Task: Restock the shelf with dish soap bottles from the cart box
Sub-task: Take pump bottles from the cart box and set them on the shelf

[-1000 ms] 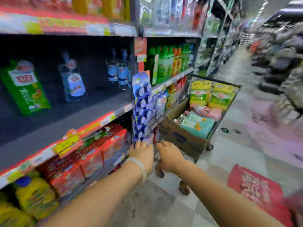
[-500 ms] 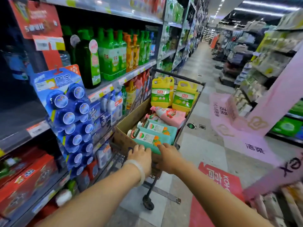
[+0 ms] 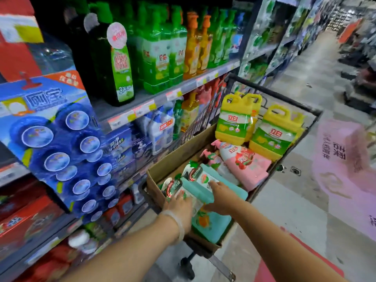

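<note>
Fingers point(image 3: 181, 195) of the left hand point(image 3: 179, 206) are spreading narrow and flat over the label of the nearer teal bottle point(image 3: 211, 224), touching it without wrapping round it; fingers of the right hand point(image 3: 220, 197) are curling over the second teal bottle point(image 3: 203, 180), just beside the first. Whether either hand is already closing into a firm hold cannot be told.

Head view, step in hand: picking stock from the cardboard box point(image 3: 179, 157), which is sitting in the cart point(image 3: 305, 117) beside the shelf point(image 3: 162, 96).

- Teal bottles: lying on their sides at the near end of the box, caps pointing toward the shelf.
- Pink bottles point(image 3: 244, 161): lying at the middle of the box.
- Yellow jugs point(image 3: 234, 121): standing upright at the far end of the cart.
- Shelf: green and orange bottles are standing along its front edge; no gap is showing in this stretch.
- Blue hanging pack point(image 3: 50, 139): dangling off the shelf front, near the left arm.

Next move, as a judgement: closing round a bottle body, lifting it clear of the box rim, turning it upright and swinging left toward the shelf while avoiding the hanging pack.

Pose: both forearms are reaching forward and down, wrists close together over the near corner of the box, a pale band on the left wrist.
</note>
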